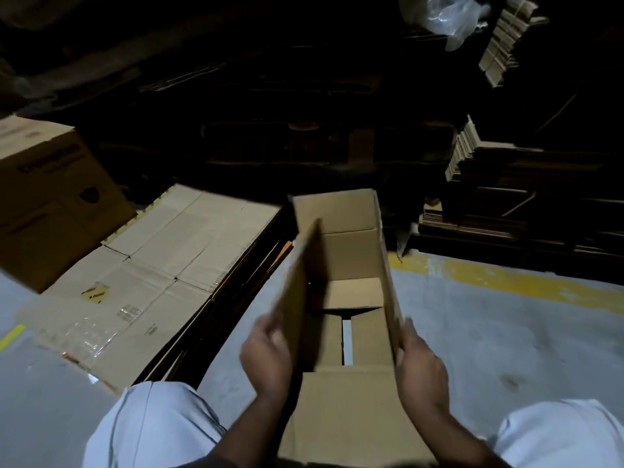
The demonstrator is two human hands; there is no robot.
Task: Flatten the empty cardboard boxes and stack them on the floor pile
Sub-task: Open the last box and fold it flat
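Observation:
An open brown cardboard box [351, 258] stands between my knees, its mouth facing me. Its bottom flaps are partly apart, with a bright gap showing through. My left hand [266, 356] grips the box's left side panel near the lower edge. My right hand [418, 363] holds the right side panel from outside. To the left on the floor lies the pile of flattened boxes [158, 278], the top sheet wide and pale with tape marks.
A closed printed carton [50, 197] sits at the far left beside the pile. Stacks of flattened cardboard [499, 170] rise at the right and back. A clear plastic bag [445, 18] hangs at the top. A yellow floor line [506, 278] crosses the grey floor.

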